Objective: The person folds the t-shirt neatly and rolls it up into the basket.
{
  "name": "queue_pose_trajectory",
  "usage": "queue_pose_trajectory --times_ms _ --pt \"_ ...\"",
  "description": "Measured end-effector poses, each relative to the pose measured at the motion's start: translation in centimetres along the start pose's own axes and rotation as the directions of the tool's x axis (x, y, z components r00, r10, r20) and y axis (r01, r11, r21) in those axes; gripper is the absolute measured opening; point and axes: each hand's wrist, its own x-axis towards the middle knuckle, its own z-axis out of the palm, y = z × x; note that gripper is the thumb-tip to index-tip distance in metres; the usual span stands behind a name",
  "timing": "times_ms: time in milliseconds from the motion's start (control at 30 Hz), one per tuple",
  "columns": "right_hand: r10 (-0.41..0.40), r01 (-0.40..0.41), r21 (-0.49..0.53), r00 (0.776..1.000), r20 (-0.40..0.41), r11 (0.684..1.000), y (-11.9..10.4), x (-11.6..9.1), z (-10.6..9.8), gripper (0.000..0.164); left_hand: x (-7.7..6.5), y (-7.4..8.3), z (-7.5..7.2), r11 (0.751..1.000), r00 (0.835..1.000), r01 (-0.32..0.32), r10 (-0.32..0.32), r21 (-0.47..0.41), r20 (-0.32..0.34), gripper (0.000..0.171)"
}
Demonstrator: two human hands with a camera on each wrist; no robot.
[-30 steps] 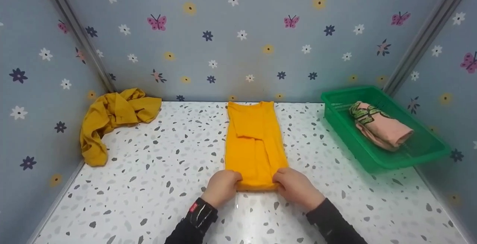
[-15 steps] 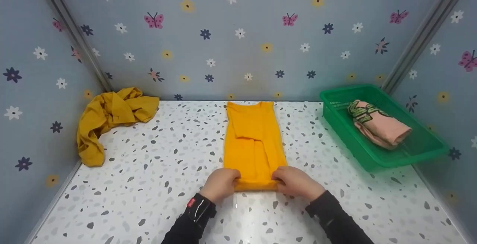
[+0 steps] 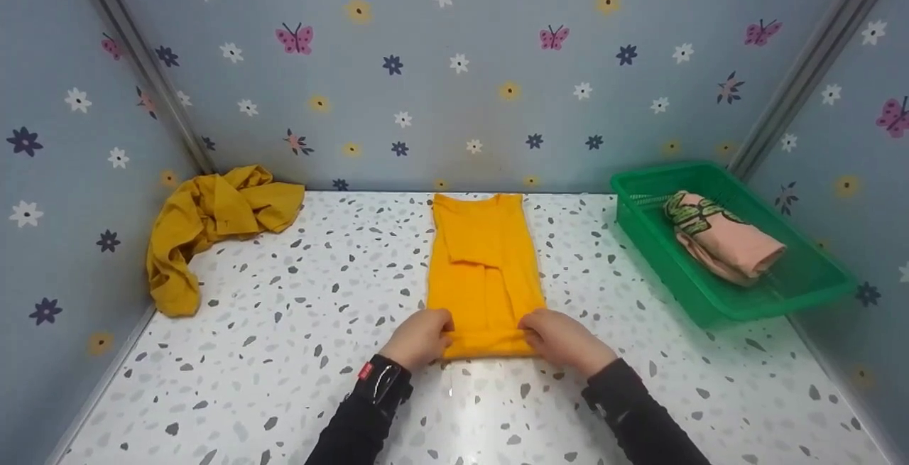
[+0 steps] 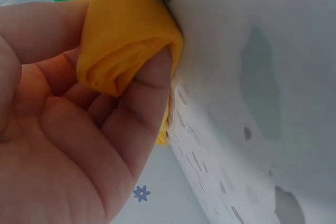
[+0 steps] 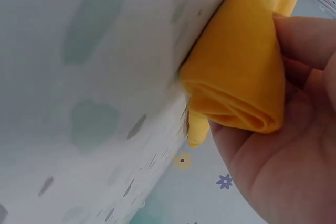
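Note:
A yellow long-sleeved shirt (image 3: 472,287) lies folded into a narrow strip on the table, its sleeve folded over the front. Its near end is rolled into a small roll. My left hand (image 3: 420,337) grips the roll's left end; the left wrist view shows the coiled layers of the shirt (image 4: 131,35) between thumb and fingers. At the other end, my right hand (image 3: 566,339) holds the roll, and the right wrist view shows the spiral end of the shirt (image 5: 239,77) against the palm, the thumb on top and fingers partly hidden behind it.
A crumpled mustard garment (image 3: 220,213) lies in the back left corner. To the right stands a green plastic basket (image 3: 667,273) with a rolled pink garment (image 3: 731,241) in it. Flower-patterned walls (image 3: 461,39) enclose the speckled table (image 3: 319,294) at the back and sides.
Both hands have moved slightly away from me, turning the shirt's near edge over into a thicker roll. The strip has become a little shorter. The basket and the mustard garment stay put.

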Motion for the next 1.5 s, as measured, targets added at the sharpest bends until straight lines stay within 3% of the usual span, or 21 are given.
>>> queue_pose_trajectory --times_ms 233,333,400,500,633,867,1000,1133,1267,1400,1500 --pt "0.042 -0.047 -0.080 0.997 -0.065 0.996 -0.6 -0.4 -0.1 0.016 0.1 0.1 0.1 1.000 1.000 0.010 -0.010 0.020 -0.012 0.006" --pt "-0.002 -0.017 -0.138 0.991 -0.135 0.990 -1.1 -0.8 -0.3 0.019 0.2 0.1 0.1 1.000 1.000 0.000 0.000 0.029 -0.017 0.007" --pt "-0.065 0.030 -0.172 0.977 -0.203 0.985 -1.5 -1.0 -0.5 0.019 0.2 0.1 0.1 0.999 1.000 -0.007 0.008 0.032 -0.022 0.007" --pt "-0.182 0.123 -0.208 0.937 -0.297 0.970 -2.0 -1.4 -0.6 0.019 0.1 0.1 0.0 0.999 1.000 -0.013 0.014 0.035 -0.027 0.007" --pt "-0.270 0.199 -0.230 0.903 -0.334 0.953 -2.7 -1.8 -0.5 0.017 0.2 0.1 0.0 1.000 1.000 -0.007 0.008 0.025 -0.021 0.007" --pt "-0.236 0.165 -0.264 0.935 -0.266 0.950 -3.0 -1.8 0.4 0.011 0.2 0.2 0.2 0.999 1.000 -0.001 0.002 0.036 -0.025 0.007" --pt "-0.232 0.166 -0.261 0.941 -0.246 0.951 -2.8 -1.6 0.9 0.013 0.0 0.6 0.4 0.993 0.998 0.010 -0.002 0.119 -0.067 0.007" --pt "-0.232 0.172 -0.254 0.945 -0.231 0.952 -2.5 -1.4 1.2 0.015 -0.5 1.3 0.8 0.952 0.984 -0.015 0.068 0.307 -0.163 0.006" --pt "-0.221 0.164 -0.245 0.948 -0.229 0.955 -2.3 -1.3 1.3 0.016 -1.2 2.0 1.1 0.890 0.950 -0.045 0.178 0.453 -0.255 0.007" --pt "-0.222 0.167 -0.242 0.949 -0.222 0.956 -2.2 -1.2 1.3 0.018 -2.1 2.4 1.5 0.857 0.921 -0.065 0.249 0.511 -0.300 0.007" --pt "-0.206 0.157 -0.231 0.956 -0.207 0.960 -2.1 -1.2 1.2 0.020 -2.7 2.6 1.7 0.849 0.914 -0.073 0.266 0.523 -0.305 0.008"
